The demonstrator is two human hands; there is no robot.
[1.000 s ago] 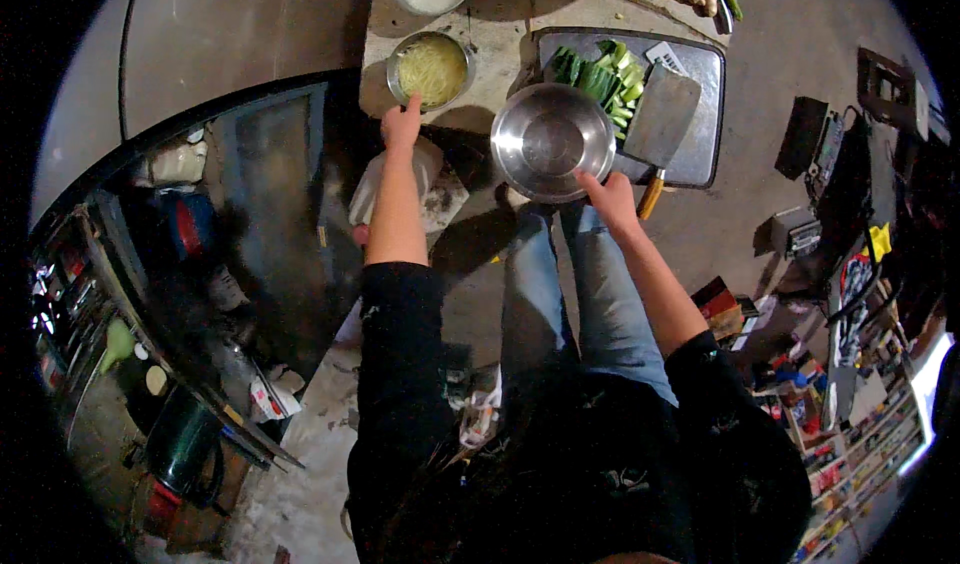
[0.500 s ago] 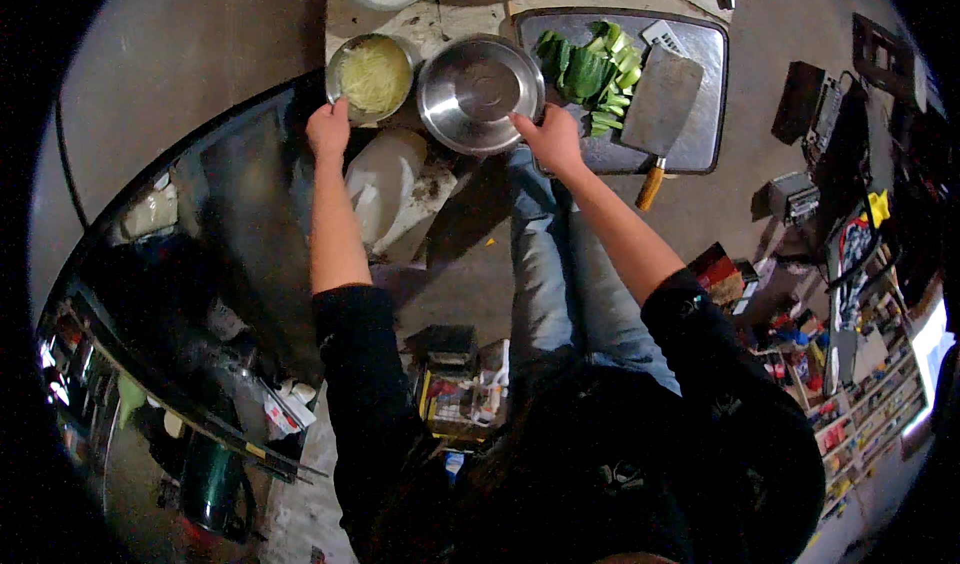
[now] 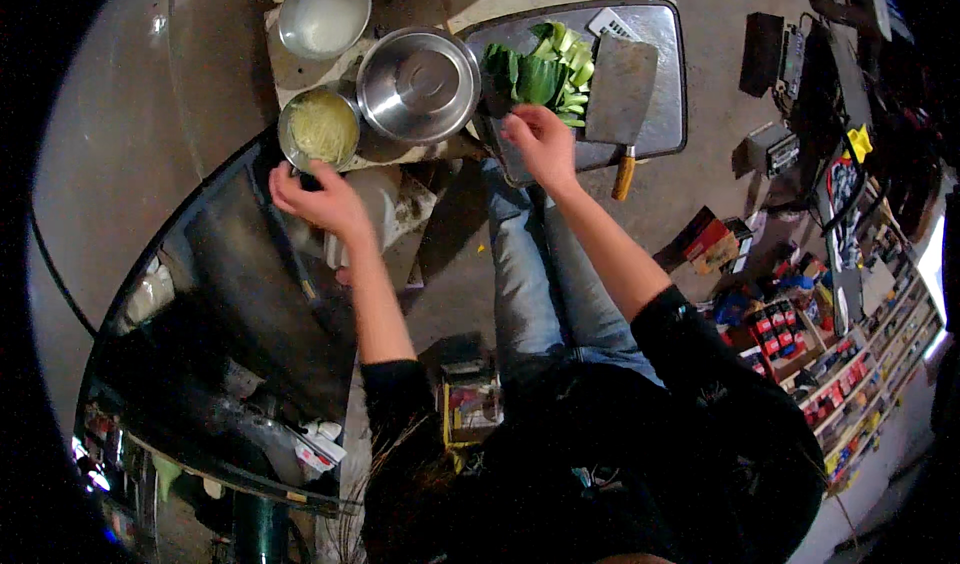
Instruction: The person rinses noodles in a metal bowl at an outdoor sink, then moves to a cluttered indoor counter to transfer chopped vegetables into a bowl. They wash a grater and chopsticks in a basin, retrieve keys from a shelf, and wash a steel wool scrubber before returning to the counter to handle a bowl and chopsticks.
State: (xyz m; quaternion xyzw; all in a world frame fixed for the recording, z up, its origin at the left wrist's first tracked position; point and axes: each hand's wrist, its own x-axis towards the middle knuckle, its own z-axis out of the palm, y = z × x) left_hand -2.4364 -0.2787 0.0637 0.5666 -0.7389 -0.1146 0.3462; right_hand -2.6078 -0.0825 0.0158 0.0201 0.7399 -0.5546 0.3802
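1. Moved since before: right hand off the empty steel bowl, now on the cut green leaves
2. Fingers bent down on the leaves, pinching some
3. Leaves piled on the grey tray, beside the big flat knife
4. Left hand curled, touching the rim of the small bowl of yellow shreds; grip hard to tell
5. Empty steel bowl between small bowl and tray
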